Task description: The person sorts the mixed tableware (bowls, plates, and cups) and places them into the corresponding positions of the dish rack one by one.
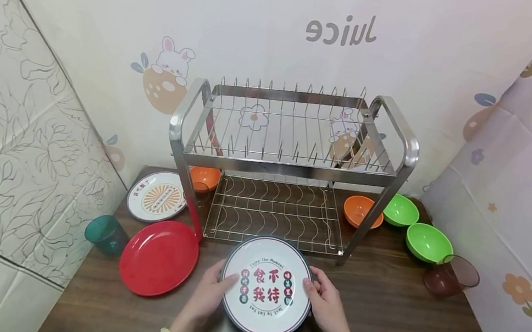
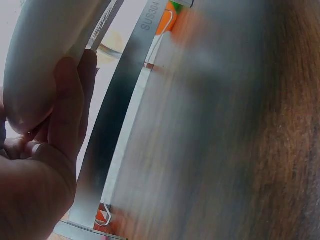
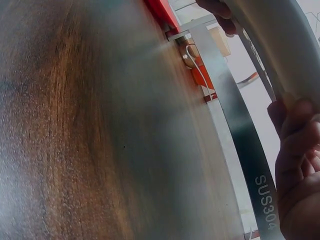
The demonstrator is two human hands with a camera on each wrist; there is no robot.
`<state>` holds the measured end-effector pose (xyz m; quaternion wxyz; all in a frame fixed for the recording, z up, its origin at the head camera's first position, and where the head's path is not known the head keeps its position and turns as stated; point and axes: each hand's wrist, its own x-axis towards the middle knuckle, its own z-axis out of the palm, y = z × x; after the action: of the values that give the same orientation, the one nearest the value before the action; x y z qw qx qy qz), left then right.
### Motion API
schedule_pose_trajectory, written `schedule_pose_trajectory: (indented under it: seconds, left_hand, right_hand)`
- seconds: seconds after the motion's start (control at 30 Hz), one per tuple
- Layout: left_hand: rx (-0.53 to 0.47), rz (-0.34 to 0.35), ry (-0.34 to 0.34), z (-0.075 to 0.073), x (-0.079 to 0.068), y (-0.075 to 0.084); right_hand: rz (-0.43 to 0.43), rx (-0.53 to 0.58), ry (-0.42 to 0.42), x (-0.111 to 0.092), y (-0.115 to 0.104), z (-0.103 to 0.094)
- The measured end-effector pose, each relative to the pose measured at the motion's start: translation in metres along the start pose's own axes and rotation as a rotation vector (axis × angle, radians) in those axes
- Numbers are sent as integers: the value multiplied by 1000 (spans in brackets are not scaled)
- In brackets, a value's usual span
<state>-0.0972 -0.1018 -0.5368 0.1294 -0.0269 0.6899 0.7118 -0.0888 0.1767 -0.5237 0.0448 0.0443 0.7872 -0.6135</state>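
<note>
Both of my hands hold a white plate with a dark blue rim and red and green printed characters, raised above the table in front of the rack. At its left edge, my left hand grips with the thumb on top and fingers underneath. My right hand grips the opposite edge in the same way. In the left wrist view the plate's pale underside shows above the curled fingers. The right wrist view shows that underside too. Behind the plate stands a two-tier steel dish rack.
Left of the rack lie a red plate, a white patterned plate, a teal cup and an orange bowl. On the right are another orange bowl, two green bowls and a purplish cup.
</note>
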Motion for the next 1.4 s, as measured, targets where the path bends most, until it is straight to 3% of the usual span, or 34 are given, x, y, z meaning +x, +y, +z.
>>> schedule_pose_trajectory:
  seconds: [0.3, 0.57, 0.77, 0.93, 1.4]
  left_hand:
    - [-15, 37, 13, -8, -2, 7]
    - [93, 7, 90, -26, -7, 19]
    - [98, 37, 147, -45, -13, 35]
    - [82, 61, 182, -61, -19, 53]
    - [117, 329, 276, -81, -41, 101]
  right_hand:
    - [-76, -62, -7, 2, 2, 1]
    - [-205, -99, -43, 6, 8, -7]
    - [-278, -128, 8, 8, 13, -23]
    - [-280, -157, 55, 8, 18, -38]
    - [-222, -160, 97, 5, 25, -58]
